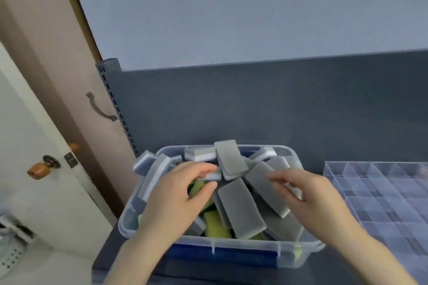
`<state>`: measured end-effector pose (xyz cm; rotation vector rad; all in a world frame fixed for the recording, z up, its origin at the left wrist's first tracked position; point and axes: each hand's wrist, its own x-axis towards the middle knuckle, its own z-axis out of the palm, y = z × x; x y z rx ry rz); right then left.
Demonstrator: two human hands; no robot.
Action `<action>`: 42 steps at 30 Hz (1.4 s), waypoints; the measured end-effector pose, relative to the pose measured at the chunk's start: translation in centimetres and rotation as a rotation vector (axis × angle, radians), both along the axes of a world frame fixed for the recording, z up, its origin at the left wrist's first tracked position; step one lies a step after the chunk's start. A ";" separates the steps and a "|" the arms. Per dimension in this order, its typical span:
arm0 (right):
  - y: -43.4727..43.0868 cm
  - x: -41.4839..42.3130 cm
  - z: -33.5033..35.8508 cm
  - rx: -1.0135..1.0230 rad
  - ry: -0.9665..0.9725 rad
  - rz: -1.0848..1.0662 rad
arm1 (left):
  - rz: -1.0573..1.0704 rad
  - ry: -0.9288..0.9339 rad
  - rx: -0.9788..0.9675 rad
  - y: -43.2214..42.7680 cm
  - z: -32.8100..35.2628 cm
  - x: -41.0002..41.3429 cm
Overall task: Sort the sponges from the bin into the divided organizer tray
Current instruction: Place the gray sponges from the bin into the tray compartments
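Observation:
A clear plastic bin (243, 249) on the dark table holds several grey-and-white sponges (240, 208) and some green ones (215, 227). My left hand (178, 196) reaches into the bin's left side, its thumb and fingers pinching a grey-white sponge (214, 176) above a green one. My right hand (310, 196) is over the right side, fingers curled round the edge of a long grey sponge (266, 187). The clear divided organizer tray (382, 194) lies to the right of the bin, and the compartments I can see hold nothing.
A dark blue partition (254, 104) rises behind the bin. A door with a brass knob (38, 169) stands at the left. One grey-white sponge (144, 162) hangs over the bin's far left rim.

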<state>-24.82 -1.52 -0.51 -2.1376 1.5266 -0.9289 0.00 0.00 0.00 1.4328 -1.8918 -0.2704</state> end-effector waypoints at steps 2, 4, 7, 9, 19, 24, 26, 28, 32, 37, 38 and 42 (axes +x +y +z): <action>-0.5 0.5 -0.3 -0.065 0.149 -0.079 | -0.006 -0.013 -0.003 -1.3 0.0 -0.4; -0.6 0.9 -0.9 -0.064 0.207 -0.108 | -0.013 -0.002 0.015 -2.3 -0.8 -1.0; -0.6 0.6 -2.0 -0.107 0.240 -0.112 | -0.072 -0.045 0.057 -2.6 -2.5 -2.5; -0.8 0.1 -2.6 -0.112 0.296 -0.100 | -0.100 -0.080 0.076 -2.6 -3.7 -3.1; -2.8 -0.9 -5.9 -0.081 0.343 -0.006 | -0.151 -0.379 0.131 -3.0 -6.7 -5.4; -3.5 -0.7 -6.4 -0.143 0.382 0.004 | -0.136 -0.450 0.105 -3.4 -7.0 -5.6; -3.7 -0.5 -6.4 -0.120 0.416 0.014 | -0.133 -0.466 0.104 -3.5 -6.9 -5.7; -3.8 -0.3 -6.2 -0.084 0.436 0.015 | -0.136 -0.461 0.115 -3.7 -6.6 -5.8; -3.2 -0.2 -5.5 -0.092 0.359 -0.021 | -0.099 -0.395 0.136 -3.3 -5.3 -5.7; -1.8 -0.7 -3.6 -0.259 -0.001 -0.188 | 0.070 -0.127 0.025 -2.0 -3.4 -4.6; -1.8 -0.8 -3.2 -0.256 -0.039 -0.218 | 0.088 -0.066 -0.004 -1.9 -3.0 -4.5; -2.0 -0.6 -2.6 -0.196 -0.114 -0.265 | 0.123 0.067 -0.078 -1.9 -2.2 -4.6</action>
